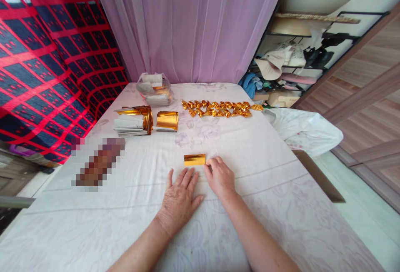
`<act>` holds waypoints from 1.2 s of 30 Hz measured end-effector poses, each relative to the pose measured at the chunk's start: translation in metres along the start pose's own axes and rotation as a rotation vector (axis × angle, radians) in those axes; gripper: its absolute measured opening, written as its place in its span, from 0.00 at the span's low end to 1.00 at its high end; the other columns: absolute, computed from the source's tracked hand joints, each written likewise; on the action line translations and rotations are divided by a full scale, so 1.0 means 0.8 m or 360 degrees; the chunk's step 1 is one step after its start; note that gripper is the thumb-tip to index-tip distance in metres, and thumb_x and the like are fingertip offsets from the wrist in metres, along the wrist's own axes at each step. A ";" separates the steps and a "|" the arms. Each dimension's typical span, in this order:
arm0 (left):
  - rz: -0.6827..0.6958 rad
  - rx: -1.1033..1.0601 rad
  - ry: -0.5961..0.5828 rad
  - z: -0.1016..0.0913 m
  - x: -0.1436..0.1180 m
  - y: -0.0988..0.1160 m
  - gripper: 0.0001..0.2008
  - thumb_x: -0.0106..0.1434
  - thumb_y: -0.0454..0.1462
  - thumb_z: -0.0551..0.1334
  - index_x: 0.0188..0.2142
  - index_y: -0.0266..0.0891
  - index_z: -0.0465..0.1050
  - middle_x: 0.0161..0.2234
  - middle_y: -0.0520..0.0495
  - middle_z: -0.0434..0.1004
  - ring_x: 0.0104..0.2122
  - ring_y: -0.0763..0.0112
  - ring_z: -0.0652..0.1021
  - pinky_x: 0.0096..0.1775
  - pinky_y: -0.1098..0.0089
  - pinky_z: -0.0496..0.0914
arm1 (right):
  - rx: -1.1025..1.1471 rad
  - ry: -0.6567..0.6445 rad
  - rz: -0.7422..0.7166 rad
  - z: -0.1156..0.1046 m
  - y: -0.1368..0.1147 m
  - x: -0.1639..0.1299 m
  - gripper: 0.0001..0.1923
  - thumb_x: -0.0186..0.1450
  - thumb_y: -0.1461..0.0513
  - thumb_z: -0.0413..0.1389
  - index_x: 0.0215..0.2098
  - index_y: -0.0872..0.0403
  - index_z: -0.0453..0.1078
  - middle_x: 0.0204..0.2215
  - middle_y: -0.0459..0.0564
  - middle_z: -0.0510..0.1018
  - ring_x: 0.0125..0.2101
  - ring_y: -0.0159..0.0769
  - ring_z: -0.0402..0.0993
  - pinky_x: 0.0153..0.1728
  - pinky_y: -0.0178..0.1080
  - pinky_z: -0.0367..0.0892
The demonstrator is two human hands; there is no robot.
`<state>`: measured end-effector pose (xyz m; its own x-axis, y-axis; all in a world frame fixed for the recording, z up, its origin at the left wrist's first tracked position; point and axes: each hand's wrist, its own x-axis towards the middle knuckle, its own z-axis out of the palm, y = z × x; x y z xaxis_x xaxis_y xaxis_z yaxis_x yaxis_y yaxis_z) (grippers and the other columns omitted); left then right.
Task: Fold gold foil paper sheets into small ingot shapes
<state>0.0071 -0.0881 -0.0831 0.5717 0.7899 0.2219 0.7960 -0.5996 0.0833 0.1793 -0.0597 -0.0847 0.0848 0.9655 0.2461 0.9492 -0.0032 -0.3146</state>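
Gold foil slip (194, 160) lying flat near the middle of the sheet-covered surface (281, 205), long side across, just ahead of both hands

Right hand (220, 177) at the slip's right end, fingers curled and closed on that edge, thumb hidden beneath. Left hand (179, 197) palm down on the sheet, fingers released and spread, tips just short of the slip's near edge and not clearly touching it.

Judged from this: early in the folding of one slip, already narrowed to a band but nowhere near the crimped shape of the finished pieces farther off. Probably a crease being set or an end being lifted. Next move, as a judgement, calls for a steady hold on the free left end so the slick foil does not slide on the cloth, and for edges squared before any pressing, since a foil crease cannot be undone cleanly.

Counted:
- one loose slip, at the hands
- two stacks of unfolded sheets beyond and to the left: a banded paper bundle (134, 120) and, just beside it, a smaller gold stack (167, 120)
- one clear plastic bag (154, 88) of more paper behind them, near the pink curtain (187, 26)
- one row of folded gold pieces (218, 108) at the far side, touching one another; well over ten, packed too tightly for an exact count
- two hands, both the person's own; no other person in view
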 end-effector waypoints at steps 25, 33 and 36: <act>-0.0025 -0.0044 -0.0103 -0.008 0.004 -0.001 0.27 0.68 0.52 0.51 0.61 0.42 0.64 0.61 0.43 0.67 0.59 0.54 0.67 0.63 0.41 0.47 | 0.0082 0.0095 -0.0180 -0.003 0.000 -0.016 0.03 0.63 0.61 0.57 0.33 0.52 0.69 0.33 0.48 0.74 0.35 0.37 0.70 0.38 0.36 0.62; 0.0002 -0.0019 -0.0043 -0.006 0.003 -0.002 0.26 0.68 0.51 0.51 0.60 0.42 0.65 0.59 0.42 0.69 0.58 0.54 0.67 0.63 0.43 0.47 | 0.0258 0.0003 -0.0222 -0.009 0.016 -0.016 0.05 0.64 0.67 0.52 0.34 0.52 0.69 0.34 0.48 0.75 0.38 0.36 0.71 0.42 0.35 0.63; 0.0017 0.0002 -0.0016 -0.006 0.004 -0.003 0.26 0.68 0.52 0.51 0.60 0.43 0.65 0.59 0.42 0.69 0.58 0.54 0.68 0.63 0.43 0.47 | 0.0277 -0.0001 -0.0248 -0.012 0.018 -0.018 0.09 0.64 0.69 0.49 0.36 0.53 0.70 0.35 0.49 0.75 0.39 0.36 0.71 0.43 0.36 0.64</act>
<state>0.0058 -0.0850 -0.0781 0.5823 0.7845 0.2132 0.7900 -0.6079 0.0796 0.1948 -0.0764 -0.0839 -0.0587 0.9511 0.3034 0.8842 0.1906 -0.4265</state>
